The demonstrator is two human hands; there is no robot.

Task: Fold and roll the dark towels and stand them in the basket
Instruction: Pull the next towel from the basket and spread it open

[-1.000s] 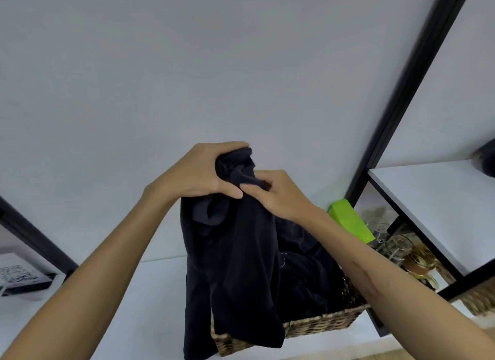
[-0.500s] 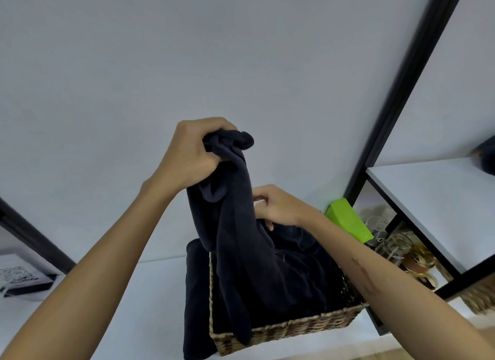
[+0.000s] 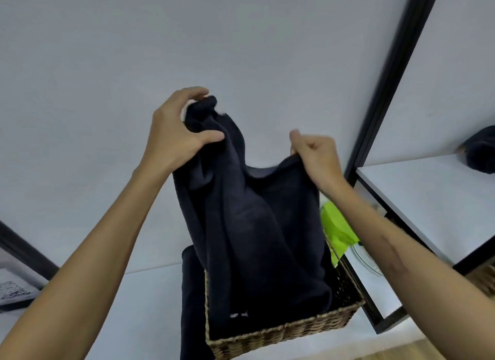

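A dark navy towel hangs in the air above a woven wicker basket on the white table. My left hand grips a bunched top corner of the towel, raised high. My right hand pinches the towel's top edge further right and a little lower, so the cloth sags between the two hands. The towel's lower part drops into the basket and hides its inside. Another dark towel hangs over the basket's left side.
A bright green object sits just behind the basket on the right. A black-framed white shelf stands at the right with a dark rolled towel on it. A printed card lies at the far left.
Both hands were together at the towel's top; now they have parted. My right hand slid right along the edge, spreading the towel wider, and my left hand rose.
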